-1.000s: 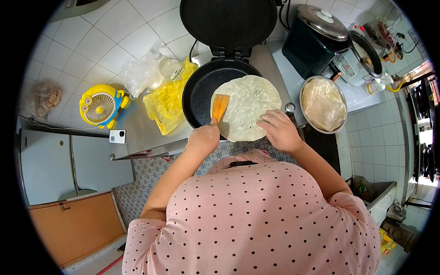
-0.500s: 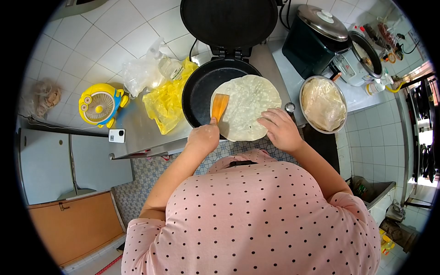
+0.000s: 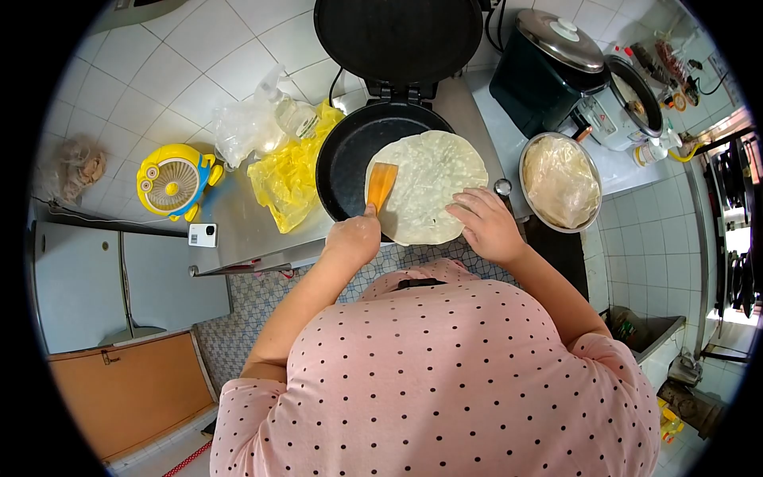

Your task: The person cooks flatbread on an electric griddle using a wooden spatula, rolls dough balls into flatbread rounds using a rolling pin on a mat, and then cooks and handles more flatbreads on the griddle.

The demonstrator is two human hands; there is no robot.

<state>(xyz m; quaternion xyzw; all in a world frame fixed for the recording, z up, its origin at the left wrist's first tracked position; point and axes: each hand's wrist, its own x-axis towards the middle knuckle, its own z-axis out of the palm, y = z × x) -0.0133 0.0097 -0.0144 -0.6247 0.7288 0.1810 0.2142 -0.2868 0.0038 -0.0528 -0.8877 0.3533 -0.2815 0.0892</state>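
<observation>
From the head view, the only one we have, we find almost nothing altered over the last second. The left hand [image 3: 354, 241] stays closed around the handle of an orange spatula [image 3: 382, 184], whose blade lies over the left edge of the round, pale flatbread [image 3: 429, 179]. We see no slip of the blade and no visible turn of the bread.

The right hand [image 3: 486, 226] is on the bread's near right edge, and its fingers have shifted there only very slightly. We cannot tell whether the thumb is under the rim, so we leave it undecided whether this grip pinches the bread or merely rests on it.

The bread itself lies towards the near right of the black pan [image 3: 342, 171], reaching past the pan's near right side, while the pan's far left part is bare. Behind, the lid [image 3: 397, 36] stands raised, as it did a moment ago. We take this stillness to mean that the bread is being steadied from both sides, and that its off-centre place is what counts for the work in hand.

On the counter [image 3: 238, 236] to the left, the yellow bag [image 3: 280, 191] and the fan [image 3: 170, 188] keep their places. To the right, the plastic-covered bowl [image 3: 524, 179] is untouched, well apart from the spatula.
</observation>
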